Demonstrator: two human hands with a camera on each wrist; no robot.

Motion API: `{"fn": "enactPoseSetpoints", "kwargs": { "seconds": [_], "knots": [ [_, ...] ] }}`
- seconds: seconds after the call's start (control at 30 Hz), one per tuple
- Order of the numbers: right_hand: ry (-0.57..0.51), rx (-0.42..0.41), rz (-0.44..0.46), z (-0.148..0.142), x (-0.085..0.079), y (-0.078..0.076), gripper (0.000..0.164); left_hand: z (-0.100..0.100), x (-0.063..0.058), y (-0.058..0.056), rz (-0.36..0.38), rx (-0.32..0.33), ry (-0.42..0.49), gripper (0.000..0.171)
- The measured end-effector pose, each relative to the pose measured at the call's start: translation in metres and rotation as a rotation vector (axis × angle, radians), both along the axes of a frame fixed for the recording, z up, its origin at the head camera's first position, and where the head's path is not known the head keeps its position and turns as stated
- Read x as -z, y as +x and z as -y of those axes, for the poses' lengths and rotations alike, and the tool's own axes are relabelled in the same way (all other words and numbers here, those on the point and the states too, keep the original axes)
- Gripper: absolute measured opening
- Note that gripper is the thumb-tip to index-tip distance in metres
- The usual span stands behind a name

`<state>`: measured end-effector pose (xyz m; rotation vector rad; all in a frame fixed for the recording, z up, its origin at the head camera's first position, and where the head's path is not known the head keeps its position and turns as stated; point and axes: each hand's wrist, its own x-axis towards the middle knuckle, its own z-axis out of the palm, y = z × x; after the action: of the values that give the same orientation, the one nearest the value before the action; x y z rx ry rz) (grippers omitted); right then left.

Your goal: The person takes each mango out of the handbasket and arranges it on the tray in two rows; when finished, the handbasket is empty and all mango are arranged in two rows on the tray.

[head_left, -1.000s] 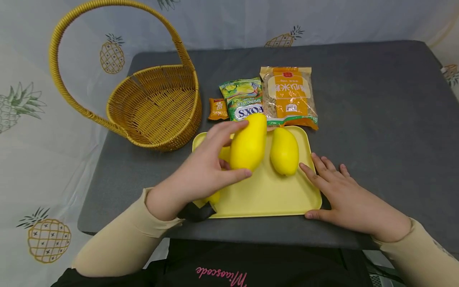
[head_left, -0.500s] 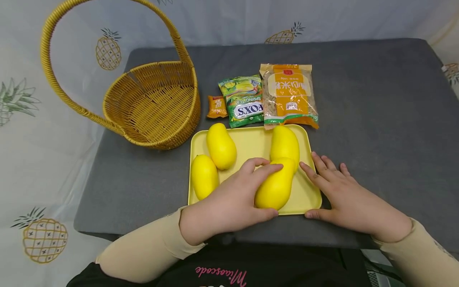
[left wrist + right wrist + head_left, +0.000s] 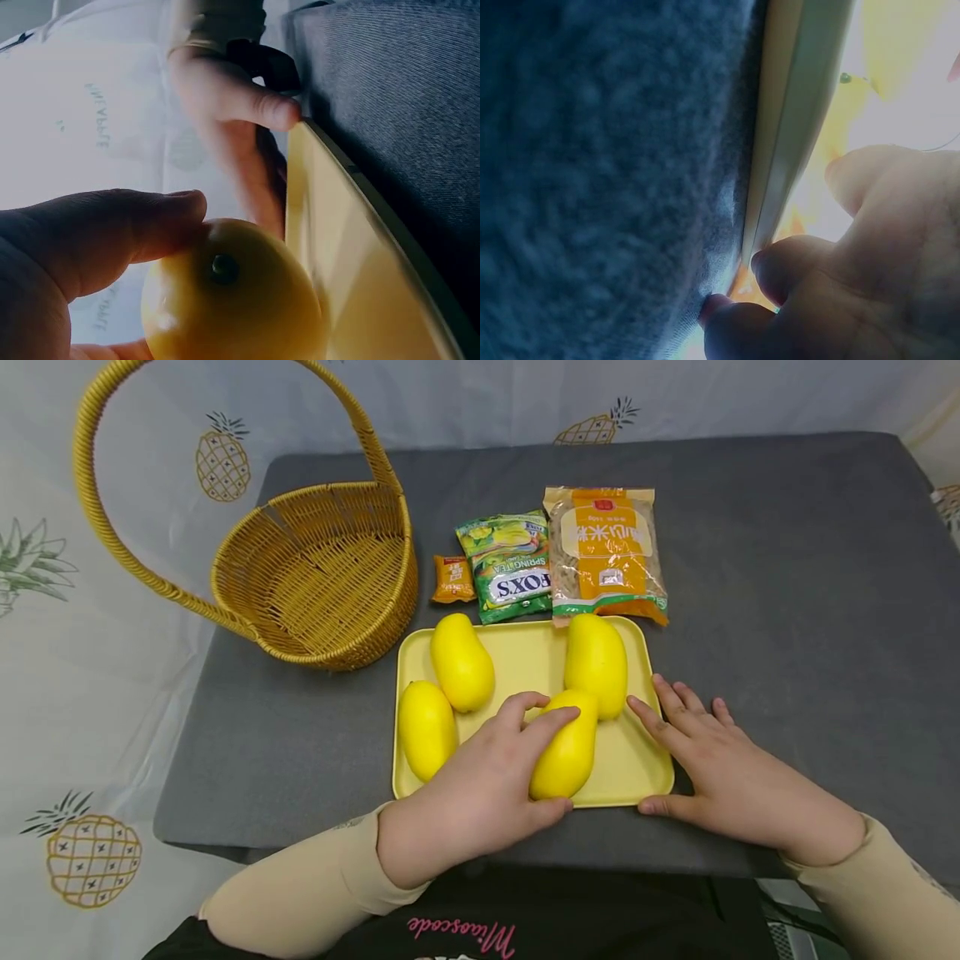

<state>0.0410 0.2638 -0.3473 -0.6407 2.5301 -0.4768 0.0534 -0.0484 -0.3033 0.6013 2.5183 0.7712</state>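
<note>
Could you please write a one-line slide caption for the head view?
Left hand grips a yellow mango on the yellow plastic tray; right hand rests flat at its edge.

Left hand [image 3: 480,785] grips a yellow mango [image 3: 564,750] on the yellow tray [image 3: 525,664]; right hand [image 3: 731,777] lies flat at the tray's right edge on the desk [image 3: 787,593].

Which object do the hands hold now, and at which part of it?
The left hand grips a yellow mango around its near half. The right hand holds nothing and rests flat at the yellow tray edge.
</note>
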Motion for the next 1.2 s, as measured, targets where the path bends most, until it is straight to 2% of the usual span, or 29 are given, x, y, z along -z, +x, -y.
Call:
{"fn": "enactPoseSetpoints", "kwargs": {
  "seconds": [0.5, 0.9, 1.2],
  "knots": [
    [0.006, -0.008, -0.008, -0.002, 0.000, 0.001, 0.123, -0.003, 0.010, 0.003, -0.045, 0.005, -0.109, 0.094],
    [0.006, -0.003, -0.005, -0.004, -0.001, 0.002, 0.123, -0.008, 0.009, 0.002, -0.139, 0.006, -0.173, 0.099],
    [0.000, -0.006, -0.007, -0.004, -0.001, 0.004, 0.123, -0.006, 0.007, 0.004, -0.092, 0.006, -0.170, 0.104]
  ]
}}
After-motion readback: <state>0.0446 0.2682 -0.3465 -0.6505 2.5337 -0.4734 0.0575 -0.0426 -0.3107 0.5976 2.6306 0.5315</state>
